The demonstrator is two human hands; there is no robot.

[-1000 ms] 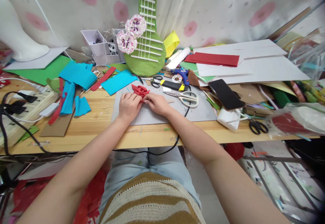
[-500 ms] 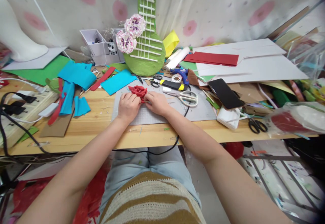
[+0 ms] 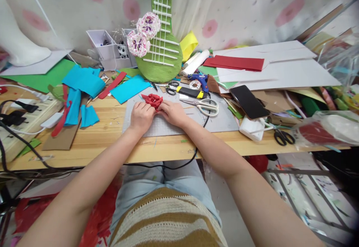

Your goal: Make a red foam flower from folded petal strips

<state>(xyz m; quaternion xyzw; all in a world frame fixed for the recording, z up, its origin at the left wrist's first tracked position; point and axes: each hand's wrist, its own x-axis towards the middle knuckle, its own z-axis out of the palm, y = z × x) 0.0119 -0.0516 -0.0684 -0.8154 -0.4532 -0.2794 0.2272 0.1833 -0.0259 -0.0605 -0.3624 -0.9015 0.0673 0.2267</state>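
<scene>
A red crepe paper flower (image 3: 153, 99) with folded, layered petals is held low over the grey cutting mat (image 3: 227, 123). My left hand (image 3: 142, 117) grips its near left side with curled fingers. From the right, my right hand (image 3: 172, 113) pinches its near edge, and the fingertips of both hands almost meet. The flower's underside is hidden behind the fingers. Just right of my right hand lie scissors with pale handles (image 3: 208, 107). Beyond them are a black-and-yellow utility knife (image 3: 192, 92) and a blue glue gun (image 3: 199, 79).
A green guitar-shaped piece (image 3: 162, 64) with two paper flowers stands at the back. Blue crepe paper (image 3: 84, 80) and a power strip (image 3: 28, 127) lie left. At right are a phone (image 3: 249, 102), black scissors (image 3: 284, 137) and white boards (image 3: 297, 69). A black cable (image 3: 179, 167) hangs along the front edge.
Both hands stay at the red flower, with only a slight shift of the right fingers against it. The whole view has moved a little.
</scene>
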